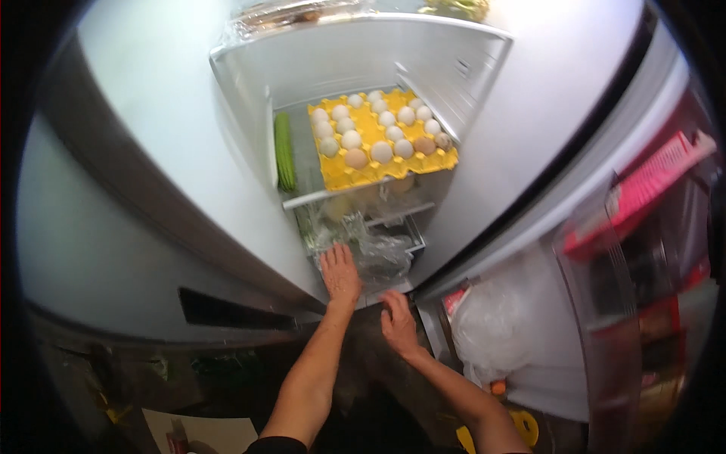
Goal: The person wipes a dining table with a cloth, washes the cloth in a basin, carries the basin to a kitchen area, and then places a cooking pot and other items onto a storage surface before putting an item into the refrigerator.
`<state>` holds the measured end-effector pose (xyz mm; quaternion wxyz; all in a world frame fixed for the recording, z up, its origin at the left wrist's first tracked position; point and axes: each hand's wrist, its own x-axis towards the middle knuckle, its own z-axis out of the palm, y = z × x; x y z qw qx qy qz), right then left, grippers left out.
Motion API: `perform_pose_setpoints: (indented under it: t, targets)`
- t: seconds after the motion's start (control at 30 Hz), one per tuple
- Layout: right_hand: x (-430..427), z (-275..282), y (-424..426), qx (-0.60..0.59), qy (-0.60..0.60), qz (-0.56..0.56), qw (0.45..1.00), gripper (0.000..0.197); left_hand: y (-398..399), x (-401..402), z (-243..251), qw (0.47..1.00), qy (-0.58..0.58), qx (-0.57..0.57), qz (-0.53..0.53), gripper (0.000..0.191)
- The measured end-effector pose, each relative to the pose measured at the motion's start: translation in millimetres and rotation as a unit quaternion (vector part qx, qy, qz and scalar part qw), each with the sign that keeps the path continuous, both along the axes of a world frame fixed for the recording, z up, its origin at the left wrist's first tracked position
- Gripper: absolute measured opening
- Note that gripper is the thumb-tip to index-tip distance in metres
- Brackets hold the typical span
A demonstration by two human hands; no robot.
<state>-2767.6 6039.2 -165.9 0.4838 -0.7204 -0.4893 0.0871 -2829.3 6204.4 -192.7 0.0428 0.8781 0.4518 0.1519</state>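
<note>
My left hand [340,275] reaches into the bottom of an open refrigerator, palm down with fingers stretched out. It lies over or against a clear plastic bag [385,255], without a visible grip on it. Lower and to the right, my right hand [400,323] hovers by the refrigerator's front edge, fingers loosely bent and nothing in them. On the shelf above, a yellow egg tray [368,131] carries several white and brown eggs, with some cups bare. A long green ridged vegetable [285,152] rests left of the tray. What the bag contains is unclear.
The refrigerator's open door [544,329] stands on the right, its bins holding a pink box [641,196] and a white plastic bag [490,329]. Wrapped food [295,20] sits on the upper shelf. A closed door panel [113,227] flanks the left side.
</note>
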Motion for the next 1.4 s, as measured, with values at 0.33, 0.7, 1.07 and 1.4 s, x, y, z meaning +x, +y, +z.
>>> perform_pose_setpoints:
  t: [0.33, 0.7, 1.07, 1.4]
  targets:
    - [-16.7, -136.8, -311.2, -0.495, 0.463, -0.064, 0.733, 0.03, -129.4, -91.1, 39.5, 0.97, -0.173, 0.013, -0.171, 0.021]
    - [77.0, -64.1, -383.6, -0.17, 0.227, -0.467, 0.837, 0.039, -234.3, -299.4, 20.8, 0.981, -0.131, -0.116, -0.088, 0.012]
    - [69.2, -113.2, -389.7, -0.217, 0.403, -0.263, 0.85, 0.051, -330.8, -405.1, 3.7, 0.99, -0.105, -0.081, -0.044, 0.016]
    - [-139.4, -92.4, -278.0, -0.599, 0.323, 0.18, 0.71, 0.029, -475.7, -477.2, 22.8, 0.934, -0.234, -0.152, 0.224, 0.025]
